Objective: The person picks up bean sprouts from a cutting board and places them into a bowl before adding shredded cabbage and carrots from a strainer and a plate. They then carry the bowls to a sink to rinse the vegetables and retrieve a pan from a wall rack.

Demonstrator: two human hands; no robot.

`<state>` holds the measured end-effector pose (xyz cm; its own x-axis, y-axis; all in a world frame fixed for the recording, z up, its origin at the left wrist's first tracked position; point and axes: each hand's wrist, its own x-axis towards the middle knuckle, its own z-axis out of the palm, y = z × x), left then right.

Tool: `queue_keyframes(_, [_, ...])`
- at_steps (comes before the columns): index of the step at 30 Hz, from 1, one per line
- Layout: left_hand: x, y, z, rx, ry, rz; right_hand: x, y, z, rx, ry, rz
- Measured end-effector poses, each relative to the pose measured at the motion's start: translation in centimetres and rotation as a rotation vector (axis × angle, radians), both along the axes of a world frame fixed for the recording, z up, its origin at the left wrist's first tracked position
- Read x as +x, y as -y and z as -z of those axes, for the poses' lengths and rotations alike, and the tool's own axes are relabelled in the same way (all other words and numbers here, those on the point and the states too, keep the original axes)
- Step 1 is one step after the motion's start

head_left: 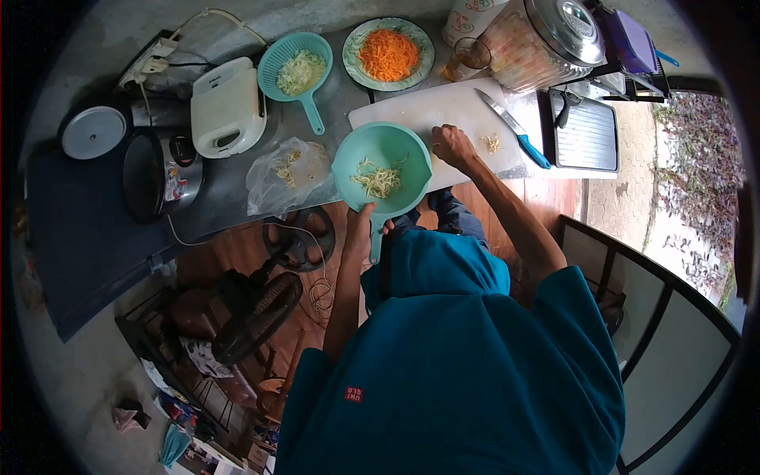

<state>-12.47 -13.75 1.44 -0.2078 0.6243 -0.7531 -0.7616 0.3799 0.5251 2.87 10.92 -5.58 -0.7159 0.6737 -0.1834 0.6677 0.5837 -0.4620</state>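
Observation:
My left hand (362,220) grips the handle side of a light green plastic bowl (350,150), which is tilted toward me beside the board's near left edge. A small heap of bean sprouts (378,182) lies inside the bowl. On the white cutting board (404,107), just right of the bowl, my right hand (453,146) is closed with its fingers pointing down. Whatever those fingers may hold is hidden. To its right are a few pale sprout bits (490,143) and a knife (513,127) with a blue handle. Left of the bowl, more sprouts sit on a clear plastic bag (269,176).
Along the back stand a green strainer (273,79) of chopped pale vegetable, a plate (354,49) of shredded carrot, a glass (467,59) and a large lidded jar (518,43). A white sandwich maker (228,107) is left, a ridged tray (590,134) right.

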Motion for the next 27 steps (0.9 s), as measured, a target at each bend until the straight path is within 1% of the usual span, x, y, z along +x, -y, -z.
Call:
queue_keyframes(2, [0.0, -0.3, -0.1, 0.005, -0.032, -0.010, 0.4, -0.8, -0.2, -0.005, -0.013, 0.007])
queue_keyframes(4, [0.1, -0.5, 0.1, 0.014, -0.006, 0.002, 0.8, -1.5, -0.8, -0.210, -0.246, 0.162])
queue_keyframes(5, [0.0, -0.6, 0.3, 0.023, 0.015, 0.010, 0.4, -1.6, -2.5, -0.209, -0.245, 0.159])
queue_keyframes(7, [0.1, -0.6, 1.3, 0.028, 0.026, 0.030, 0.0, -1.4, -6.0, -0.541, -0.408, 0.419])
queue_keyframes(8, [0.0, -0.9, 1.4, 0.036, 0.035, 0.055, -0.1, -1.3, -6.9, -0.612, -0.473, 0.428])
queue_keyframes(9, [0.1, -1.1, 1.5, 0.036, 0.035, 0.054, -0.3, -1.0, -7.7, -0.612, -0.473, 0.428])
queue_keyframes(11, [0.4, -1.9, 0.7, 0.062, 0.023, -0.007, -1.0, -0.1, -9.5, -0.493, -0.494, 0.197])
queue_keyframes(12, [0.4, -2.1, 0.6, 0.065, 0.023, -0.002, -1.4, 0.5, -10.4, -0.468, -0.490, 0.141])
queue_keyframes(13, [0.5, -2.3, 0.6, 0.067, 0.024, 0.004, -1.7, 1.0, -11.0, -0.470, -0.490, 0.116])
queue_keyframes(15, [0.6, -2.6, 0.4, 0.070, 0.024, 0.009, -2.5, 2.1, -11.8, -0.411, -0.405, 0.080])
queue_keyframes(17, [0.6, -2.9, -0.2, 0.112, -0.010, 0.018, -2.9, 3.0, -12.0, -0.391, -0.435, 0.044])
queue_keyframes(19, [0.5, -3.1, -0.2, 0.106, -0.022, 0.030, -3.1, 3.5, -12.3, -0.322, -0.400, -0.053])
queue_keyframes(20, [0.4, -3.1, -0.1, 0.097, -0.033, 0.040, -2.9, 3.4, -11.6, -0.275, -0.464, -0.081])
queue_keyframes(21, [0.3, -2.9, -0.1, 0.095, -0.035, 0.034, -2.6, 2.9, -11.4, -0.277, -0.465, -0.087])
queue_keyframes(23, [0.3, -2.7, -0.1, 0.118, -0.059, 0.029, -1.8, 1.7, -11.0, -0.392, -0.560, 0.184])
queue_keyframes(25, [0.2, -1.8, 1.7, 0.105, -0.010, 0.001, -0.5, 0.1, -8.7, -0.245, -0.556, 0.410])
queue_keyframes(27, [0.1, -1.1, 2.2, 0.092, 0.037, -0.018, 1.5, -0.9, -5.2, -0.096, -0.259, 0.333])
